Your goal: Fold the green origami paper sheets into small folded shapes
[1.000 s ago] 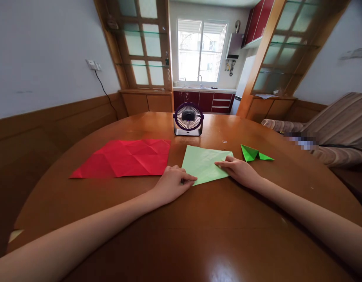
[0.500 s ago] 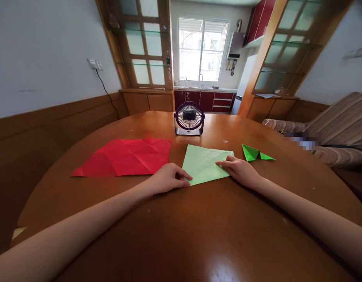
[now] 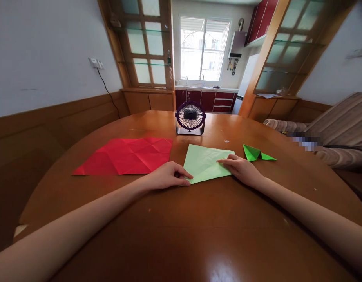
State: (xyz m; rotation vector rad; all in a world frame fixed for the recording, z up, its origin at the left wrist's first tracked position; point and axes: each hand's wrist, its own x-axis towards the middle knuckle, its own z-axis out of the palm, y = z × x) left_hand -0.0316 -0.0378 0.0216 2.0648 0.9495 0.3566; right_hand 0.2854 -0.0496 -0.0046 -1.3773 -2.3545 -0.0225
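Observation:
A sheet of light green paper (image 3: 203,160) lies on the table between my hands, with faint creases across it. At its near left corner my left hand (image 3: 167,175) is closed, thumb and forefinger on the corner. From the right side my right hand (image 3: 242,168) rests on the sheet, its forefinger stretched out flat on the surface and the other fingers partly hidden beneath the hand. Left of the green sheet is a creased sheet of red paper (image 3: 128,156), beside my left wrist. A folded bright green paper piece (image 3: 253,153) stands beyond my right hand.
A small round desk fan (image 3: 190,117) stands towards the back of the brown wooden table (image 3: 181,235). A striped armchair (image 3: 342,125) is at the right. Behind the table are glass-paned cabinets and a kitchen window (image 3: 203,49).

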